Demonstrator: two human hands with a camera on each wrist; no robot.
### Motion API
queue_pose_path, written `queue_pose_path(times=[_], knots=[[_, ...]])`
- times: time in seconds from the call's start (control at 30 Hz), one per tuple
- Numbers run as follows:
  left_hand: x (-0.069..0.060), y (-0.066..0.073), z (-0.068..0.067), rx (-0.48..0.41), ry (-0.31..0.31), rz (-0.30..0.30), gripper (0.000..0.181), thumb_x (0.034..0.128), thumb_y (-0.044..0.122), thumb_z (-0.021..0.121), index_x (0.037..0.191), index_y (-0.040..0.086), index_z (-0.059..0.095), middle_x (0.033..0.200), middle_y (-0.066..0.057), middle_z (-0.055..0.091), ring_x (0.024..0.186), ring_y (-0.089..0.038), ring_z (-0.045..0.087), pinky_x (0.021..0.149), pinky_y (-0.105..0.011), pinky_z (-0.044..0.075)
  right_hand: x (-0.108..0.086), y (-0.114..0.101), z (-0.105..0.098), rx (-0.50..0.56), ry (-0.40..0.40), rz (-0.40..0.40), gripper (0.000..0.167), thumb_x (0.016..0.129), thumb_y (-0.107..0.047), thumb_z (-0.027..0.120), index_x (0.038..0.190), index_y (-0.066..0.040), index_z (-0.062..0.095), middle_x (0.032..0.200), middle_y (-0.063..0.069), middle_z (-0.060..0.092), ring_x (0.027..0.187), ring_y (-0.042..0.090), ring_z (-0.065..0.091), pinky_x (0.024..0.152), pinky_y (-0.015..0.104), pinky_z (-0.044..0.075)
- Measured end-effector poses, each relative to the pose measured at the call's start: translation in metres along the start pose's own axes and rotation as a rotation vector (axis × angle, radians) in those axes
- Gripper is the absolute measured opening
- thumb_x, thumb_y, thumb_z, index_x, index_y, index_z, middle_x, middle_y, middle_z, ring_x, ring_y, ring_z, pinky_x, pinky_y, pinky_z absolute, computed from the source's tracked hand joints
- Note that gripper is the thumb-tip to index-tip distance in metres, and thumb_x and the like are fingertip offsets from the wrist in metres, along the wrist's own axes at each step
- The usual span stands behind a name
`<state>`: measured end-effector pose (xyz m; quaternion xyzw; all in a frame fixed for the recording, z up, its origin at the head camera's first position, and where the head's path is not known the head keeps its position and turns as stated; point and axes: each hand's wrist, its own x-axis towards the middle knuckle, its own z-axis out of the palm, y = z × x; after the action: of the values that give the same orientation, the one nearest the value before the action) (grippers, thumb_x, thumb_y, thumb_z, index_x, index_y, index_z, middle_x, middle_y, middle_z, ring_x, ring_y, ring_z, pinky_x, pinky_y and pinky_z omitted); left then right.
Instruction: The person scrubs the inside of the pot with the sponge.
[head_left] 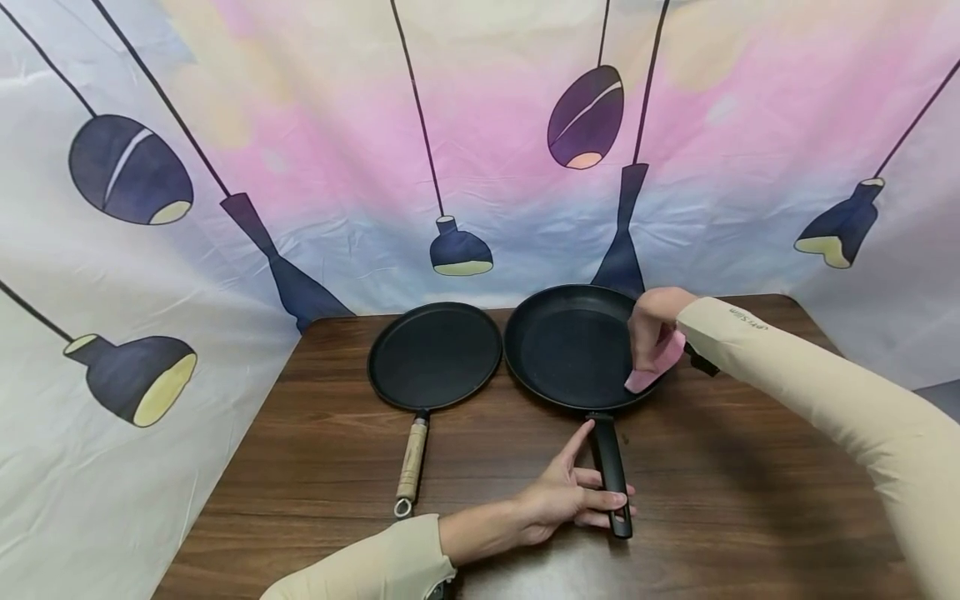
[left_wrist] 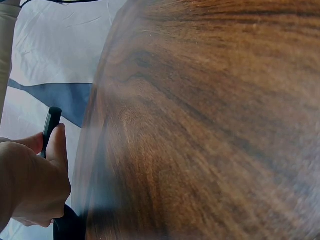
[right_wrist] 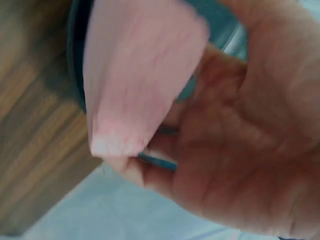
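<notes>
The big pan (head_left: 570, 354) sits on the right side of the bench (head_left: 300, 475), near the far edge, with its black handle (head_left: 611, 462) pointing to the near side. The left hand (head_left: 562, 502) grips that handle, with the thumb on top, one finger stretched out along it and the others going underneath. The right hand (head_left: 651, 321) pinches a pink pad (head_left: 658, 365) in its fingers, at the right, near part of the pan's rim.

This looks like wiping the pan. To do it well, I think the left hand should hold the handle firmly so the pan does not spin or slide. The pad should lie flat and follow the curve of the side, with a soft, even push. Pushing too hard on the rim might tip the pan.

The pan is round and black, with a wide floor and sloping sides. The pad looks soft and a bit rough, but I cannot tell if it is sponge or cloth. Just to the left lies a flat round pan (head_left: 435, 354) with a low rim, a pale wooden handle (head_left: 412, 462) and a ring (head_left: 403, 507) at the end. The bench is brown, with streaky wood lines and a little shine.
</notes>
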<state>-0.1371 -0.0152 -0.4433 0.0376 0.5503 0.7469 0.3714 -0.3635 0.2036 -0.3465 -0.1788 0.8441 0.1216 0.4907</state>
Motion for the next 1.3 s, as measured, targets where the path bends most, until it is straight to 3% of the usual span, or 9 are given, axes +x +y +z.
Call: queue_pose_path(times=[0.1, 0.27, 0.43, 0.53, 0.67, 0.83, 0.97, 1.13, 1.3], knots=[[0.0, 0.0, -0.002, 0.002, 0.002, 0.003, 0.104, 0.0913, -0.013, 0.067, 0.165, 0.034, 0.009, 0.119, -0.028, 0.071, 0.109, -0.041, 0.072, 0.087, -0.044, 0.063, -0.015, -0.017, 0.004, 0.137, -0.048, -0.069, 0.012, 0.083, -0.03, 0.066, 0.078, -0.022, 0.074, 0.072, -0.01, 0.057, 0.066, 0.006, 0.047, 0.063, 0.022, 0.043], [0.0, 0.001, -0.004, 0.0, 0.008, 0.004, 0.105, 0.0914, -0.014, 0.066, 0.165, 0.032, 0.008, 0.121, -0.03, 0.07, 0.11, -0.043, 0.071, 0.088, -0.046, 0.062, -0.013, -0.024, 0.006, 0.247, -0.053, -0.241, 0.047, 0.092, -0.025, 0.065, 0.139, -0.026, 0.065, 0.129, -0.005, 0.066, 0.107, 0.006, 0.057, 0.095, 0.029, 0.054], [-0.001, 0.001, -0.005, -0.014, 0.011, 0.0, 0.104, 0.0912, -0.015, 0.065, 0.165, 0.032, 0.009, 0.12, -0.03, 0.071, 0.111, -0.044, 0.071, 0.09, -0.049, 0.061, 0.003, -0.034, 0.001, 0.317, -0.06, -0.432, 0.056, 0.096, -0.025, 0.071, 0.149, -0.019, 0.054, 0.119, -0.004, 0.063, 0.094, 0.008, 0.053, 0.083, 0.023, 0.05], [-0.002, 0.0, -0.006, -0.016, 0.012, -0.004, 0.103, 0.0915, -0.016, 0.065, 0.165, 0.032, 0.009, 0.119, -0.03, 0.071, 0.112, -0.045, 0.07, 0.09, -0.05, 0.061, 0.015, -0.047, -0.002, 0.309, 0.027, -0.54, 0.062, 0.095, -0.025, 0.073, 0.152, -0.018, 0.049, 0.112, 0.003, 0.061, 0.092, 0.011, 0.053, 0.079, 0.023, 0.049], [-0.002, -0.001, -0.004, -0.03, 0.009, -0.016, 0.102, 0.0918, -0.015, 0.065, 0.164, 0.032, 0.011, 0.118, -0.028, 0.072, 0.111, -0.044, 0.07, 0.09, -0.049, 0.061, 0.029, -0.065, -0.006, 0.253, 0.288, -0.602, 0.065, 0.092, -0.02, 0.076, 0.15, -0.019, 0.047, 0.121, 0.016, 0.06, 0.1, 0.02, 0.057, 0.084, 0.03, 0.051], [-0.002, -0.003, -0.002, -0.039, 0.0, -0.025, 0.102, 0.0915, -0.013, 0.066, 0.164, 0.035, 0.013, 0.116, -0.024, 0.073, 0.11, -0.042, 0.071, 0.087, -0.046, 0.062, 0.04, -0.086, -0.008, 0.026, 0.676, -0.463, 0.067, 0.086, -0.024, 0.085, 0.144, -0.026, 0.053, 0.132, 0.019, 0.053, 0.114, 0.031, 0.051, 0.099, 0.047, 0.048], [-0.002, -0.003, -0.001, -0.031, -0.005, -0.027, 0.102, 0.0913, -0.012, 0.067, 0.163, 0.036, 0.013, 0.117, -0.023, 0.074, 0.112, -0.044, 0.07, 0.082, -0.04, 0.064, 0.052, -0.094, -0.011, -0.252, 0.878, -0.292, 0.069, 0.081, -0.026, 0.09, 0.141, -0.031, 0.056, 0.131, 0.017, 0.054, 0.12, 0.036, 0.05, 0.105, 0.054, 0.046], [-0.002, -0.003, -0.001, -0.024, -0.004, -0.024, 0.103, 0.0908, -0.012, 0.068, 0.163, 0.037, 0.014, 0.115, -0.022, 0.075, 0.109, -0.041, 0.072, 0.078, -0.036, 0.065, 0.068, -0.083, -0.019, -0.404, 1.024, -0.171, 0.074, 0.08, -0.028, 0.09, 0.145, -0.026, 0.055, 0.132, 0.019, 0.055, 0.124, 0.038, 0.052, 0.107, 0.054, 0.049], [-0.001, -0.001, -0.002, -0.027, -0.005, -0.021, 0.103, 0.0907, -0.012, 0.068, 0.163, 0.037, 0.013, 0.115, -0.021, 0.075, 0.108, -0.04, 0.073, 0.077, -0.035, 0.065, 0.075, -0.063, -0.027, -0.43, 1.066, -0.041, 0.071, 0.081, -0.03, 0.089, 0.144, -0.022, 0.056, 0.133, 0.022, 0.055, 0.126, 0.039, 0.052, 0.105, 0.053, 0.051]])
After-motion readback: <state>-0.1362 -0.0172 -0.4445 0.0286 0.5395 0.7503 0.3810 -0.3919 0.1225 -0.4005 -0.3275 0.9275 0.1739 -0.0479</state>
